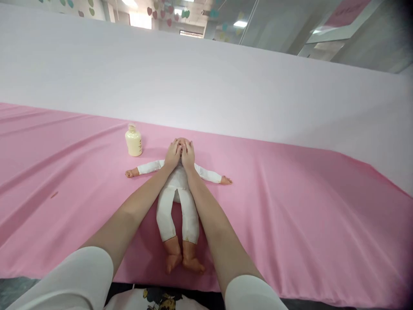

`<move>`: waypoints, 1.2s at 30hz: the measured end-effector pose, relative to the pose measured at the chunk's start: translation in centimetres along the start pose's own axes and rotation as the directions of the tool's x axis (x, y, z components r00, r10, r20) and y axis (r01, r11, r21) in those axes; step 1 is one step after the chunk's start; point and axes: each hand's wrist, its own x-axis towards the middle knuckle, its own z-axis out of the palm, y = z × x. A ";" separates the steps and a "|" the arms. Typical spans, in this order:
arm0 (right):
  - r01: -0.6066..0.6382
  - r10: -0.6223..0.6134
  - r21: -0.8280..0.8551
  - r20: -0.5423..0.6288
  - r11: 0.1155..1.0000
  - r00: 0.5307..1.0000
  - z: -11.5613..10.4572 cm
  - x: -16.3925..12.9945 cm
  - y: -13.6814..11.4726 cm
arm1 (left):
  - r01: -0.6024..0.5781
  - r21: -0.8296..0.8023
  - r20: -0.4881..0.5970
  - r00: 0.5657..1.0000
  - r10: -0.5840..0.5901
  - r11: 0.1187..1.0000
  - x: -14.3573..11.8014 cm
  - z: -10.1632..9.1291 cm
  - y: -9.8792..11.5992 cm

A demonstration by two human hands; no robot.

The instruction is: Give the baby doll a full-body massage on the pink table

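Observation:
A baby doll in white clothes lies on its back on the pink cloth, arms spread, bare feet toward me. My left hand rests flat on the left side of the doll's head and face. Touching it, my right hand lies on the right side of the head. Both hands cover most of the face, fingers laid along it rather than gripping. A small cream-coloured bottle stands upright just left of the doll's head, apart from my hands.
The pink cloth spreads wide to both sides, with folds at the left. A pale, white wall or panel rises behind it. The cloth's near edge runs just in front of the doll's feet.

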 end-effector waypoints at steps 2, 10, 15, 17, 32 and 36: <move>0.048 -0.047 -0.030 0.050 0.998 0.998 -0.2 -0.4 0.2 | -0.051 -0.016 -0.004 0.999 0.051 0.999 -0.5 -0.4 -1.0; 0.082 -0.073 -0.053 0.141 0.995 0.987 -1.8 -1.4 0.7 | -0.090 -0.065 0.055 0.994 0.094 0.994 -1.1 -2.2 -3.2; -0.006 0.010 -0.022 0.183 1.000 0.983 -3.3 -1.5 2.0 | 0.027 -0.130 0.080 0.997 -0.016 0.991 -1.2 -1.7 -2.4; 0.069 -0.067 -0.004 0.195 0.998 0.978 -3.6 -1.5 2.2 | -0.015 -0.141 0.103 0.994 0.029 0.990 -1.3 -1.6 -2.2; 0.019 -0.012 -0.034 0.182 0.999 0.983 -3.9 -1.3 1.7 | -0.124 -0.120 0.090 0.987 0.135 0.985 -0.2 -1.3 -4.2; 0.159 -0.149 -0.029 0.213 0.987 0.966 -4.0 -1.3 1.5 | -0.113 -0.149 0.099 0.987 0.128 0.982 -0.2 -1.5 -3.8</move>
